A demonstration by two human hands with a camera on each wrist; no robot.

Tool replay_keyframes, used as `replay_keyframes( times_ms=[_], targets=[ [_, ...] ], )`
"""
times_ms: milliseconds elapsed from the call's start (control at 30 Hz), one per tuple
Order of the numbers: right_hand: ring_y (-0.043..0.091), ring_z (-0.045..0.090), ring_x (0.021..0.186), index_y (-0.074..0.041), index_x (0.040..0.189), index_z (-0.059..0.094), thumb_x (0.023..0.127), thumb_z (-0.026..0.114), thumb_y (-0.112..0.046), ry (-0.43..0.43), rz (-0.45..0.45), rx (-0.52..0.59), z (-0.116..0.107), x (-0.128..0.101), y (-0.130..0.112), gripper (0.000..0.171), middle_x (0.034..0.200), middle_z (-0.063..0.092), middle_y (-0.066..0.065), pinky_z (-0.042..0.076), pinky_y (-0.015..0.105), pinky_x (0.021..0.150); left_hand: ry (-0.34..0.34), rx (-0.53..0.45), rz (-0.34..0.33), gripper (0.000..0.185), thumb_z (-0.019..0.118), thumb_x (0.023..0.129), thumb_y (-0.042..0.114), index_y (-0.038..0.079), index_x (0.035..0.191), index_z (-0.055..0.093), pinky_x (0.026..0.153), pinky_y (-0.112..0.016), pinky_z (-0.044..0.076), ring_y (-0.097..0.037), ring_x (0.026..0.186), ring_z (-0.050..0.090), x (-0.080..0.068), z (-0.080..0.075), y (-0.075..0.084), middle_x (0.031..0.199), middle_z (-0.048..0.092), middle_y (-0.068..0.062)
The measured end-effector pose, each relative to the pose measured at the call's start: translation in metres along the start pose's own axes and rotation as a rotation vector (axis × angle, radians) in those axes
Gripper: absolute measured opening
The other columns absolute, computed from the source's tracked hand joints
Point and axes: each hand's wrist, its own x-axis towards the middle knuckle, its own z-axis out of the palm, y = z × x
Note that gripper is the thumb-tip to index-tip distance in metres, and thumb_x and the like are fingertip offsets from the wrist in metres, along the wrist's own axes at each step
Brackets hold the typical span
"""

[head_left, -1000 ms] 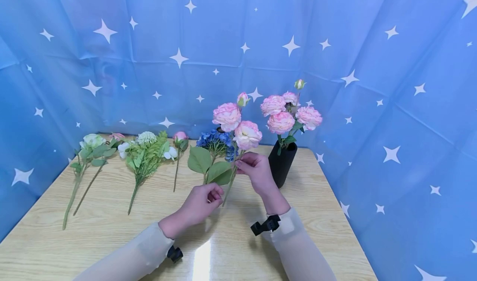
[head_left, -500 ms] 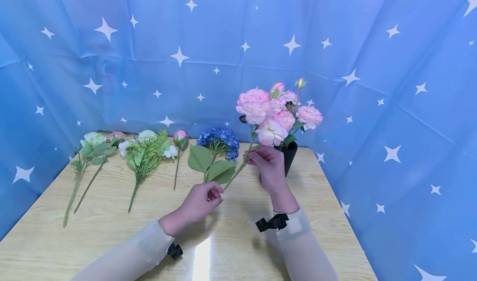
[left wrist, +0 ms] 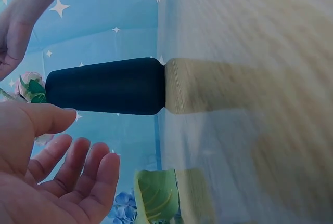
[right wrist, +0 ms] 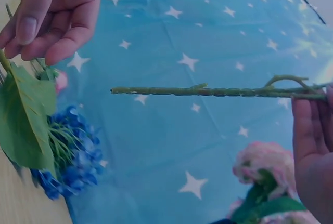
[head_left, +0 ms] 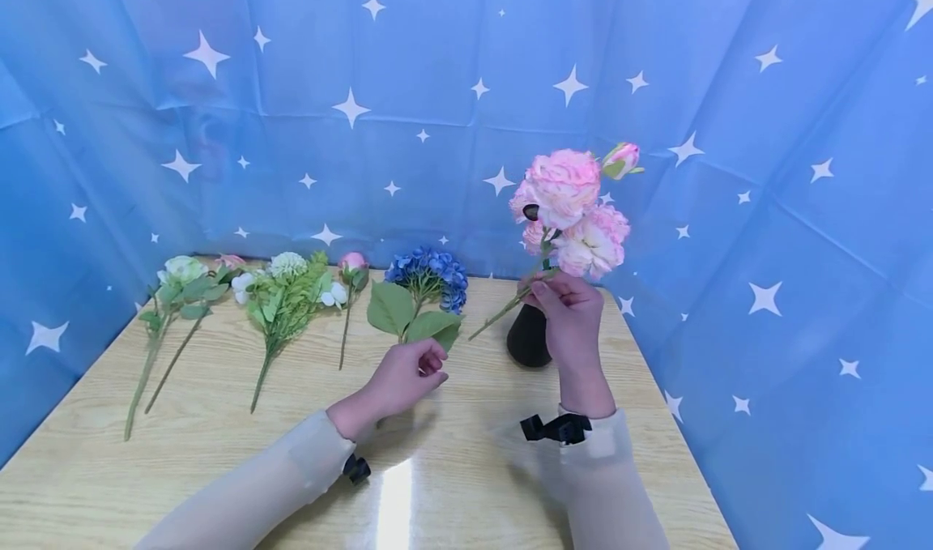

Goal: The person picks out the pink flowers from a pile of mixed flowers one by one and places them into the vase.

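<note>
In the head view my right hand [head_left: 576,315] pinches the green stem of a pink peony spray [head_left: 564,185], whose blooms overlap the pink flowers in the black vase [head_left: 528,339] behind. The stem [right wrist: 208,91] slants down to the left in the head view; its bare lower end shows in full in the right wrist view. Loosely bent and holding nothing, my left hand [head_left: 397,378] hovers by the leaves of a blue hydrangea [head_left: 430,275] on the table. From the left wrist, the upright vase appears sideways beyond the left fingers [left wrist: 101,182].
Left of the hydrangea lie a pink rosebud stem [head_left: 353,266], a green and white bunch [head_left: 287,307] and a white flower stem [head_left: 182,273] beside a pink one. A blue star-printed curtain [head_left: 437,64] closes off the wooden table's [head_left: 466,469] back and sides.
My right hand has carried the peony spray rightward from beside the hydrangea to the vase, tilting its blooms to the right. My left hand has shifted slightly up and right, away from the stem's lower end.
</note>
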Motion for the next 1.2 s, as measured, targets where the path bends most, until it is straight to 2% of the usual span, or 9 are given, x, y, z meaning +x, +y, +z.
replay_keyframes(
  times_ms=[200, 367, 433, 567, 700, 833, 1033, 1200],
  targets=[
    [0.018, 0.081, 0.089, -0.002, 0.099, 0.081, 0.100, 0.060, 0.016, 0.014, -0.046, -0.011, -0.011, 0.003, -0.009, 0.028, 0.094, 0.082, 0.007, 0.066, 0.028, 0.080, 0.017, -0.034, -0.012, 0.022, 0.080, 0.092, 0.008, 0.009, 0.112, 0.070, 0.086, -0.031, 0.062, -0.017, 0.093, 0.069, 0.015, 0.010, 0.006, 0.103, 0.072, -0.013],
    [0.017, 0.080, 0.089, 0.001, 0.095, 0.080, 0.098, 0.059, 0.018, 0.034, -0.070, -0.017, -0.022, 0.004, -0.020, 0.027, 0.096, 0.082, 0.007, 0.066, 0.027, 0.078, 0.034, -0.007, 0.002, 0.030, 0.083, 0.090, 0.012, 0.008, 0.117, 0.068, 0.090, -0.036, 0.062, -0.025, 0.100, 0.070, 0.031, 0.021, 0.013, 0.105, 0.070, -0.008],
    [0.016, 0.080, 0.088, -0.002, 0.094, 0.080, 0.099, 0.058, 0.018, 0.049, -0.081, -0.028, -0.027, 0.004, -0.024, 0.030, 0.096, 0.082, 0.005, 0.066, 0.026, 0.078, 0.029, 0.011, 0.017, 0.035, 0.083, 0.091, 0.016, 0.008, 0.121, 0.067, 0.091, -0.035, 0.061, -0.024, 0.104, 0.070, 0.038, 0.026, 0.016, 0.108, 0.069, -0.005],
    [0.016, 0.079, 0.087, 0.001, 0.096, 0.079, 0.099, 0.056, 0.019, 0.063, -0.102, -0.015, -0.035, 0.005, -0.032, 0.029, 0.096, 0.082, 0.007, 0.066, 0.026, 0.078, 0.016, 0.006, 0.033, 0.043, 0.083, 0.092, 0.018, 0.007, 0.129, 0.064, 0.094, -0.037, 0.061, -0.026, 0.110, 0.067, 0.050, 0.037, 0.023, 0.117, 0.068, -0.009],
    [0.018, 0.079, 0.088, 0.007, 0.098, 0.078, 0.099, 0.057, 0.018, 0.059, -0.111, -0.033, -0.040, 0.005, -0.037, 0.024, 0.094, 0.082, 0.008, 0.066, 0.027, 0.078, 0.018, 0.007, 0.007, 0.051, 0.085, 0.090, 0.019, 0.005, 0.132, 0.061, 0.096, -0.041, 0.059, -0.028, 0.114, 0.065, 0.055, 0.046, 0.024, 0.126, 0.066, -0.014],
    [0.019, 0.079, 0.087, 0.011, 0.098, 0.076, 0.099, 0.057, 0.019, 0.070, -0.134, -0.050, -0.044, 0.006, -0.042, 0.020, 0.094, 0.081, 0.009, 0.066, 0.027, 0.077, 0.013, 0.014, -0.005, 0.057, 0.085, 0.090, 0.024, 0.006, 0.137, 0.058, 0.100, -0.045, 0.057, -0.029, 0.119, 0.064, 0.060, 0.053, 0.024, 0.134, 0.065, -0.014],
    [0.017, 0.079, 0.083, 0.011, 0.098, 0.077, 0.097, 0.062, 0.018, 0.146, -0.134, -0.103, -0.048, 0.007, -0.053, 0.017, 0.091, 0.082, 0.008, 0.066, 0.026, 0.074, 0.031, -0.026, -0.036, 0.067, 0.086, 0.090, 0.027, 0.008, 0.146, 0.054, 0.107, -0.048, 0.054, -0.033, 0.127, 0.061, 0.069, 0.061, 0.028, 0.141, 0.061, -0.013],
    [0.017, 0.079, 0.077, 0.015, 0.097, 0.076, 0.094, 0.068, 0.015, 0.261, -0.131, -0.156, -0.050, 0.008, -0.063, 0.008, 0.086, 0.081, 0.010, 0.066, 0.026, 0.071, 0.064, -0.032, -0.057, 0.076, 0.088, 0.089, 0.027, 0.009, 0.152, 0.050, 0.110, -0.049, 0.052, -0.031, 0.134, 0.057, 0.077, 0.070, 0.031, 0.147, 0.058, -0.012]
  ],
)
